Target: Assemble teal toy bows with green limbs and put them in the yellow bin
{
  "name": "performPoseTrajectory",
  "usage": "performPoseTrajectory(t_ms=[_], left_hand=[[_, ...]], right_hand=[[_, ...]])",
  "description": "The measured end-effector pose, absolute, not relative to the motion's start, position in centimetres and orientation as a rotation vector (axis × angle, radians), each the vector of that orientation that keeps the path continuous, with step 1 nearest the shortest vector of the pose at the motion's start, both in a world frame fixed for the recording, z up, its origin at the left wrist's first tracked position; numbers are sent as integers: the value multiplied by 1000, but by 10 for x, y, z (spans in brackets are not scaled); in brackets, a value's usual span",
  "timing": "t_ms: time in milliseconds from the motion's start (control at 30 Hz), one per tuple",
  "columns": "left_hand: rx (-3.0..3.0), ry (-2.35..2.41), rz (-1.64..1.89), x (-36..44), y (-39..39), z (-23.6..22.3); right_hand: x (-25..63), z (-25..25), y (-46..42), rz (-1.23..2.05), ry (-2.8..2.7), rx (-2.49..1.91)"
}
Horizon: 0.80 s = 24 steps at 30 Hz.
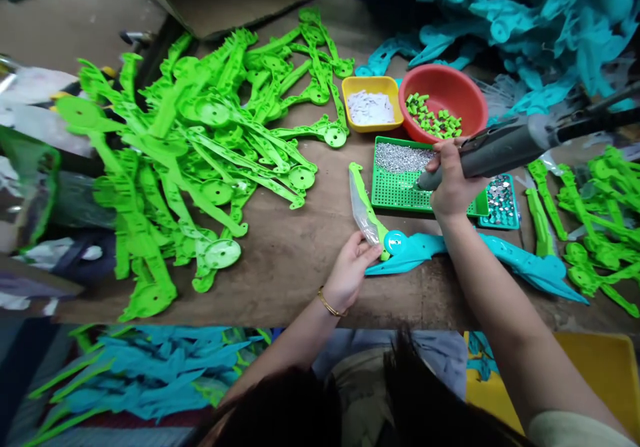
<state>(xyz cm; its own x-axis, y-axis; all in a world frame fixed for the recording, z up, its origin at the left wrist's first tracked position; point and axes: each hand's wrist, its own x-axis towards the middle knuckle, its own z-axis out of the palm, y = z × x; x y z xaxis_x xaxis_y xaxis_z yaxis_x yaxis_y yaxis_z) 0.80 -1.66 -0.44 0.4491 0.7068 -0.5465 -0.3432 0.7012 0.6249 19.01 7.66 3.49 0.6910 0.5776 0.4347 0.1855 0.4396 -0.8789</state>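
My left hand (354, 264) is closed on the near end of a green plastic part (361, 197) with a clear piece along its side. That end meets the round end of a long blue plastic part (413, 250) lying on the table. In my right hand (453, 184) is a grey electric screwdriver (510, 146), held slantwise with its tip low over the green perforated tray (400, 197). Small silver screws (403, 158) fill the back of that tray. My right forearm crosses above the blue part and hides its middle.
A heap of green plastic parts (200, 134) covers the left side. Behind the tray stand a yellow bowl (373, 126) of white pieces and a red bowl (440, 77) of small green pieces. A teal tray (517, 200) holds shiny discs. More green parts (600, 214) lie right.
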Motion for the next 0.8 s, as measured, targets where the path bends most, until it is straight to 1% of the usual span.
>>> performPoseTrajectory(t_ms=[167, 300, 400, 567, 800], left_hand=[[419, 905, 705, 12, -16, -4], [424, 899, 731, 15, -17, -5], [442, 887, 737, 15, -18, -4], [449, 870, 744, 15, -18, -2], [403, 870, 769, 14, -19, -1]], right_hand=[[182, 69, 47, 299, -819, -969], [157, 84, 0, 536, -924, -919], [141, 77, -27, 679, -1004, -910], [138, 61, -34, 657, -1108, -889], [136, 39, -26, 710, -1177, -907]])
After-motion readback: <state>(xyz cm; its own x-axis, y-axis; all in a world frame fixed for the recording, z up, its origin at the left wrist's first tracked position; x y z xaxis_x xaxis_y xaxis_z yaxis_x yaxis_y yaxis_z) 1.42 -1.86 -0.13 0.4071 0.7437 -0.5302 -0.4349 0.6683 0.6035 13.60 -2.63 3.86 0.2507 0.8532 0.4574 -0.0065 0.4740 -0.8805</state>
